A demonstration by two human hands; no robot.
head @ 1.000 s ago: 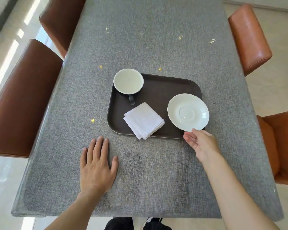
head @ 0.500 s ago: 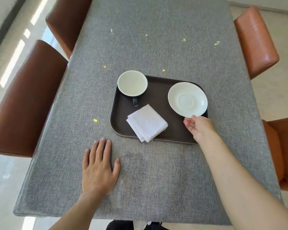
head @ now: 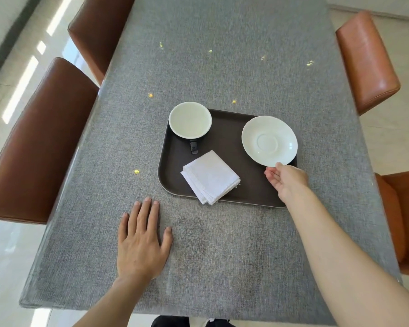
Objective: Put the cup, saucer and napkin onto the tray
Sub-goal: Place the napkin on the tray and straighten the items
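On the tray (head: pixel 224 147) sit cup (head: pixel 190 119) and napkin (head: pixel 210 177) already. Right hand (head: pixel 286 179) pinches the saucer (head: pixel 269 140) rim, just needs letting go; left hand (head: pixel 141 241) lies spread flat

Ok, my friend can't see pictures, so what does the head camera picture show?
A right hand holds a white saucer by its near edge over a dark tray that carries a cup and a folded napkin. The left hand lies flat on the grey table.

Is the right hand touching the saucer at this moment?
Touching. The head view shows the right hand with its thumb tip over the near rim of the saucer, fingers just beneath that edge.
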